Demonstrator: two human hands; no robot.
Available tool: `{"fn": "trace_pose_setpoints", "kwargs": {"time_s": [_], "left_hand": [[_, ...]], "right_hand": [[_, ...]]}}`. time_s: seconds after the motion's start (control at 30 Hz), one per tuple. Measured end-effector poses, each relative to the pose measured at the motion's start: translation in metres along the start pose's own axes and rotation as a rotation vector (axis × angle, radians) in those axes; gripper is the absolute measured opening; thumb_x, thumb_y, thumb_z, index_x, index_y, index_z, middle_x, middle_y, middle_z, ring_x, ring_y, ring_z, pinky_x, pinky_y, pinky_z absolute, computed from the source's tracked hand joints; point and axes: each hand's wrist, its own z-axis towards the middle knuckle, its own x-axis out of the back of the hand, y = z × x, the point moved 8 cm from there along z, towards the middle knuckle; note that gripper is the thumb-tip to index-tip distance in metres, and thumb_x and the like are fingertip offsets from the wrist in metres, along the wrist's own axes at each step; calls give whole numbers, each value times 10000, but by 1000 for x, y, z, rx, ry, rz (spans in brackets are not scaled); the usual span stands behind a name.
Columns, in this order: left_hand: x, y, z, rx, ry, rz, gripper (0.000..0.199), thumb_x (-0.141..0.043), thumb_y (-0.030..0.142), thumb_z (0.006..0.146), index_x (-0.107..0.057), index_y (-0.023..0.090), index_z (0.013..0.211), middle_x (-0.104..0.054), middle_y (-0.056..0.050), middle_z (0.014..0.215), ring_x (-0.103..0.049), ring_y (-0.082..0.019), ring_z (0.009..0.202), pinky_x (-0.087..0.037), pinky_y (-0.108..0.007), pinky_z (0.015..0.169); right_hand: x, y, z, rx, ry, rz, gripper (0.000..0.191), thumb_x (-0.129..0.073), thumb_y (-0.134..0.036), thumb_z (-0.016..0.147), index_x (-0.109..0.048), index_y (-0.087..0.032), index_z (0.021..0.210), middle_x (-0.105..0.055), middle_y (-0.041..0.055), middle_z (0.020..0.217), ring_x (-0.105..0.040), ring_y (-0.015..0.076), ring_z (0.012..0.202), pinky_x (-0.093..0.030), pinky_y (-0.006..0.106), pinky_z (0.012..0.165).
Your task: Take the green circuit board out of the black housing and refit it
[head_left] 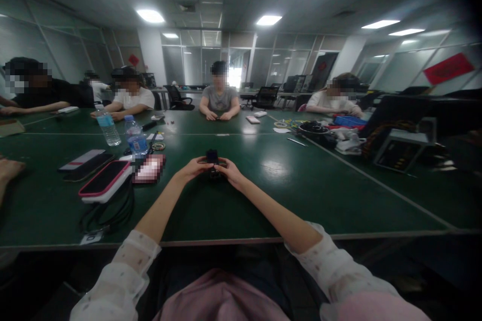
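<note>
Between my two hands is a small black boxy device (pixel 212 156), just above or resting on the green table (pixel 301 195); which of the two I cannot tell. My left hand (pixel 194 168) grips it from the left, fingers bent around its side. From the right, my right hand (pixel 230 170) closes on the same device, with the thumb near its lower front. Its darker face points upward, and the details are too small to make out. Both forearms reach in from the table's near edge.
To the left lie a pink-rimmed phone (pixel 107 178) on a white box, black cables (pixel 116 210), and two water bottles (pixel 109 128). At right stand a metal-cased unit (pixel 402 150) and a blue tray (pixel 348 121). Several people sit around the table, one (pixel 220 98) directly opposite.
</note>
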Motion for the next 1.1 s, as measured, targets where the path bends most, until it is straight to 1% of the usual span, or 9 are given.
{"fn": "trace_pose_setpoints", "kwargs": {"time_s": [0.2, 0.3, 0.37, 0.43, 0.5, 0.57, 0.77, 0.93, 1.1], "left_hand": [[1, -5, 1, 21, 33, 1, 540, -852, 117, 619, -630, 98, 1111, -703, -114, 994, -689, -176, 813, -526, -290, 788], [-1, -7, 2, 40, 24, -8, 537, -849, 137, 635, -619, 103, 1119, -699, -115, 1005, -690, -180, 828, -533, -284, 770], [-5, -6, 1, 39, -5, -33, 465, -829, 168, 676, -630, 100, 1091, -699, -113, 997, -687, -177, 832, -535, -280, 768], [-6, -4, 1, 33, -18, -58, 359, -798, 205, 725, -649, 95, 1032, -704, -101, 932, -684, -164, 799, -535, -269, 748], [-4, -3, 1, 29, -3, -66, 279, -774, 230, 756, -662, 93, 971, -702, -84, 853, -677, -148, 745, -533, -258, 720], [-2, -2, 1, 19, 19, -59, 257, -764, 242, 768, -664, 96, 954, -699, -78, 834, -673, -143, 728, -533, -260, 718], [2, -4, 4, -4, 45, -3, 434, -807, 172, 703, -634, 103, 1094, -694, -114, 1018, -686, -174, 854, -531, -286, 808], [5, -4, 7, -38, 46, 30, 487, -823, 164, 677, -629, 89, 1118, -686, -139, 1054, -690, -190, 855, -537, -313, 817], [4, -3, 5, -58, 42, 51, 539, -830, 213, 679, -615, 100, 1160, -671, -146, 1105, -689, -193, 883, -532, -329, 853]], "right_hand": [[2, 0, 0, -5, 18, 3, 564, -798, -345, 664, -560, -177, 1146, -674, 54, 959, -647, 171, 866, -510, 329, 846], [2, 2, 1, -24, 18, 36, 558, -807, -340, 657, -566, -177, 1133, -674, 55, 961, -649, 170, 858, -511, 310, 817], [3, 2, 1, -37, 36, 43, 551, -809, -331, 658, -568, -175, 1129, -675, 54, 951, -649, 171, 852, -511, 308, 812], [4, 1, 0, -51, 65, 40, 542, -806, -321, 665, -569, -169, 1128, -678, 56, 939, -649, 173, 846, -511, 316, 822], [5, 1, 0, -67, 83, 38, 531, -801, -313, 675, -569, -164, 1128, -679, 64, 950, -650, 177, 855, -511, 328, 842], [5, 1, -1, -73, 83, 35, 527, -795, -310, 684, -565, -160, 1134, -676, 73, 976, -650, 183, 875, -512, 340, 858], [7, 6, 3, -61, 60, 26, 559, -790, -320, 692, -550, -162, 1171, -662, 81, 1028, -649, 191, 917, -517, 352, 880], [8, 8, 4, -55, 66, 25, 546, -787, -308, 694, -549, -162, 1163, -662, 71, 990, -651, 181, 872, -519, 345, 859], [7, 7, 3, -42, 52, 24, 550, -783, -318, 700, -547, -164, 1173, -662, 79, 1020, -649, 186, 905, -513, 349, 875]]}}
